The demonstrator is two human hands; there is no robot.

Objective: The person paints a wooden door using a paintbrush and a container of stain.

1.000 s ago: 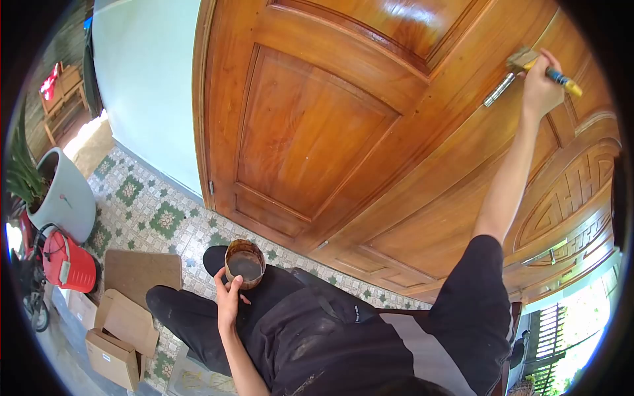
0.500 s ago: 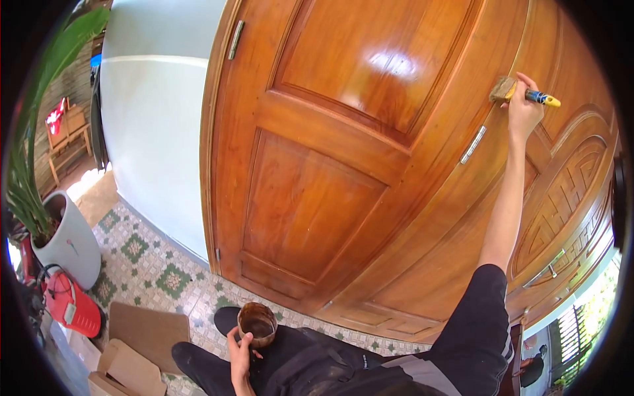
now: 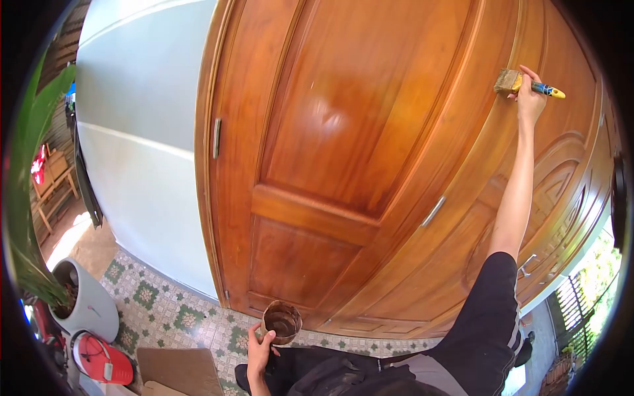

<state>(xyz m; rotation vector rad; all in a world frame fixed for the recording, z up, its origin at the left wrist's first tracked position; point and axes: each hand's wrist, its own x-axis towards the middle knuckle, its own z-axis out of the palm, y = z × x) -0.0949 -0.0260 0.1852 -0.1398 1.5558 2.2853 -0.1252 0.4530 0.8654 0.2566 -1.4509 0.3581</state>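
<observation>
My right hand point(image 3: 530, 105) grips a paintbrush point(image 3: 507, 80) near its base. Its wide, stained bristles point left against the wooden door point(image 3: 360, 125), and the blue and yellow handle sticks out to the right. That arm is stretched far up along the frame between two door leaves. Down by my lap, my left hand point(image 3: 259, 348) is closed around a cup point(image 3: 282, 321), thumb at its near side. The cup's inner wall is coated dark brown, and its mouth tilts toward me.
A metal hinge point(image 3: 433, 211) sits on the door seam below the brush. To the left are a potted plant in a white pot point(image 3: 92, 310), a red bucket point(image 3: 104, 360) and cardboard point(image 3: 178, 369) on the tiled floor. A pale wall panel point(image 3: 142, 152) adjoins the door frame.
My view has tilted upward. The brush has moved higher up the frame, farther from the hinge, still in my right hand. My left hand keeps hold of the cup.
</observation>
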